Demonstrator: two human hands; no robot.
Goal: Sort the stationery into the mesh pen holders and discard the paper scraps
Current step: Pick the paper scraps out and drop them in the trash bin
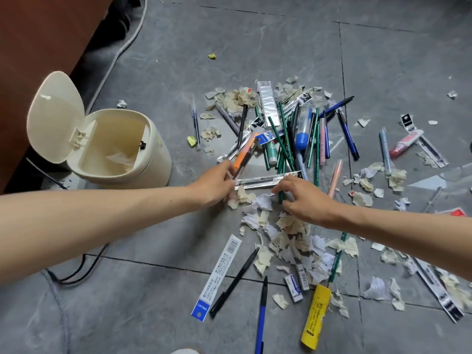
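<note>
My left hand [217, 181] pinched the left end of a silver packet [258, 182] lying crosswise on the floor [178, 72] between both hands. My right hand [304, 198], fingers curled, reached its right end; grip undetermined. The open bin [120, 149] stood further left.

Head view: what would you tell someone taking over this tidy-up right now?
Left hand pinches one end of the silver packet; right hand pinches the other.
Pens and scraps lie mixed on the floor; bin stands open at left.
No pen holders in view.
Done: little; a scrap seems to lie in the bin.
Left: nearly all the sorting and discarding.
</note>
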